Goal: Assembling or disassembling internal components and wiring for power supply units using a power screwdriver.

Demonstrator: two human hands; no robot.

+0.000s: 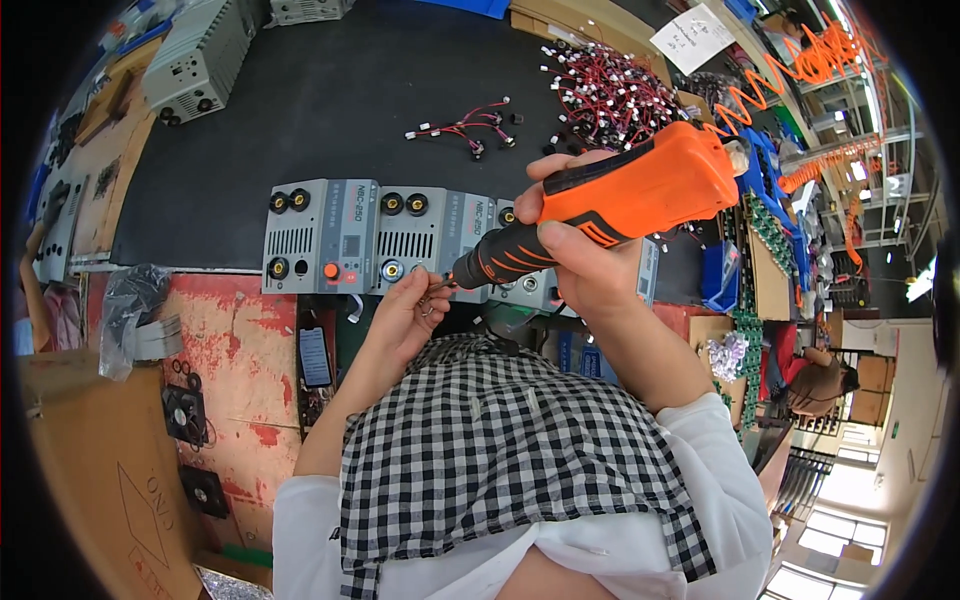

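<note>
My right hand (590, 265) grips an orange and black power screwdriver (650, 180), tilted so its bit points down to the left. The bit end meets the fingertips of my left hand (402, 318), which are pinched together. What they hold is too small to make out; small metallic glints show in the curled fingers. Both hands are over the near edge of a row of grey control panels with vents, black round sockets and printed labels. The middle panel (408, 240) lies nearest my left hand. The left panel (312, 235) has an orange-red knob. My right hand partly hides the panels on the right.
A few red and black wires (465, 128) lie on the black mat (320, 110), with a large wire pile (615, 95) behind. A grey metal housing (200, 60) stands far left. An orange coiled hose (800, 65) hangs right. A cardboard box (95, 480) stands at lower left.
</note>
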